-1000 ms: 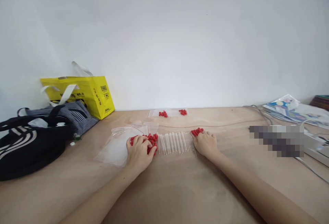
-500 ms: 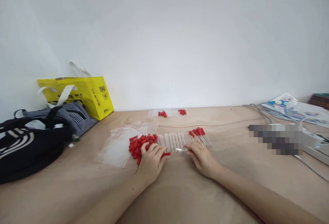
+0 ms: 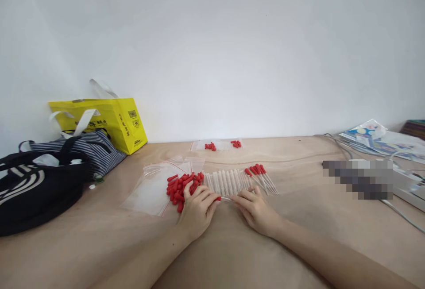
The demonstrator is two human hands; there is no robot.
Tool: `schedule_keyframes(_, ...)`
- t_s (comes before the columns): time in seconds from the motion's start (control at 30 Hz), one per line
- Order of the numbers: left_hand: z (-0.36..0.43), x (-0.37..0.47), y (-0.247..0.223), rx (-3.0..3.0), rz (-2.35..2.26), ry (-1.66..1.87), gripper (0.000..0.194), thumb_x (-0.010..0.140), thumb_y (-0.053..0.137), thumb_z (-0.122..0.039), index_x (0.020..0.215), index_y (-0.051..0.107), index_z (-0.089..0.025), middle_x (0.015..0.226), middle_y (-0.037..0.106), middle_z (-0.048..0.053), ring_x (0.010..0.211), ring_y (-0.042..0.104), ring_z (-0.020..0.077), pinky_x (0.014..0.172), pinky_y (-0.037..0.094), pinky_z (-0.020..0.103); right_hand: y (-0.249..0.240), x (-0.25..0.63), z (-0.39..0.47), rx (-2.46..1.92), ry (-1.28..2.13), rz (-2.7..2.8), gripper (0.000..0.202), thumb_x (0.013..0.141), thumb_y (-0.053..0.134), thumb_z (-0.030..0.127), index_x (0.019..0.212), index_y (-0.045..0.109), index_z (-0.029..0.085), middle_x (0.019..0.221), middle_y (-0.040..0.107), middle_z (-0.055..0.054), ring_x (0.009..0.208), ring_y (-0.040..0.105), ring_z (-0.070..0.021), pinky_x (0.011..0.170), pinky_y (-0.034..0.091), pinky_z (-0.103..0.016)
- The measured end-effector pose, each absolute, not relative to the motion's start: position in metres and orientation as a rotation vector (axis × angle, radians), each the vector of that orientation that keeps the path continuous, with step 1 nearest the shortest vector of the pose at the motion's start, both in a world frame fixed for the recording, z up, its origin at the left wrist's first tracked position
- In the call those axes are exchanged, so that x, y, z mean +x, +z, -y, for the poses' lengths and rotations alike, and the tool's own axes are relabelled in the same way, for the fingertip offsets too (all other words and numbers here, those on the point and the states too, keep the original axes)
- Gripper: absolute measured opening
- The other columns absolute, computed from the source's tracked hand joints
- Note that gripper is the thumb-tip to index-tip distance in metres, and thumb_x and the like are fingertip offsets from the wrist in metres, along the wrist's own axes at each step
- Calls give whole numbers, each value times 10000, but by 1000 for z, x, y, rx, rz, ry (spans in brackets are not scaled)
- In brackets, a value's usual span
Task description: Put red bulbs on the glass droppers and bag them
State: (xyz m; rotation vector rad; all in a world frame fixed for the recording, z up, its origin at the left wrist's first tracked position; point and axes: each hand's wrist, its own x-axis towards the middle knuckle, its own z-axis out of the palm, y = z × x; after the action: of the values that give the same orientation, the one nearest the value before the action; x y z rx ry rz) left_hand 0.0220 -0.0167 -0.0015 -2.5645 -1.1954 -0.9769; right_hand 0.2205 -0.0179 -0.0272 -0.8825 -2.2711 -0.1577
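Note:
My left hand is closed on a red rubber dropper bulb, whose end pokes out past the fingertips. My right hand pinches a clear dropper tube, held level with its end at or very near the bulb; whether it is inside cannot be told. A heap of red bulbs lies beside and behind my left hand. Just beyond both hands, a row of clear dropper tubes rests on the table. Several droppers with red bulbs fitted lie fanned out past my right hand.
Clear zip bags lie left of the heap. Farther back is another bag with red bulbs and tubes. A yellow bag, striped bag and black bag stand left. A power strip, cables and printed sheets lie right.
My right hand has moved left and slightly toward me, bringing the tube up to the bulb in my left hand. My left hand has barely moved.

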Motion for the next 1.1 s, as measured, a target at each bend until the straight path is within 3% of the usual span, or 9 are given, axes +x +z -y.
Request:
schedule_keyframes(0.23,17,24,-7,-2566,1161,-1022,140,818,455,-216,769,586,-210,668,608,-26,753,538,157,954,93,472,-23,220,19,-760,-298,2249,218,814,364,95,834,574,150,640,534,0,567,400,-101,685,257,-299)
schedule_keyframes(0.47,18,25,-9,-2645,1103,-1016,199,845,382,-202,757,560,-203,680,594,-17,781,534,155,981,11,495,-22,219,19,-704,-401,2282,265,765,337,44,839,577,131,565,486,27,510,374,-86,646,228,-293)
schedule_keyframes(0.67,18,24,-6,-2707,1046,-953,183,840,383,-175,768,549,-205,708,601,-17,829,529,157,982,-6,489,-22,222,17,-673,-481,2282,239,757,343,49,730,563,138,560,492,25,502,367,-82,646,215,-293)
schedule_keyframes(1.1,20,26,-8,-2716,1032,-1037,174,838,396,-218,734,534,-197,680,588,-23,786,533,145,984,51,463,-22,210,22,-750,-267,2235,217,742,363,65,733,565,142,595,489,10,511,304,-96,591,195,-274)
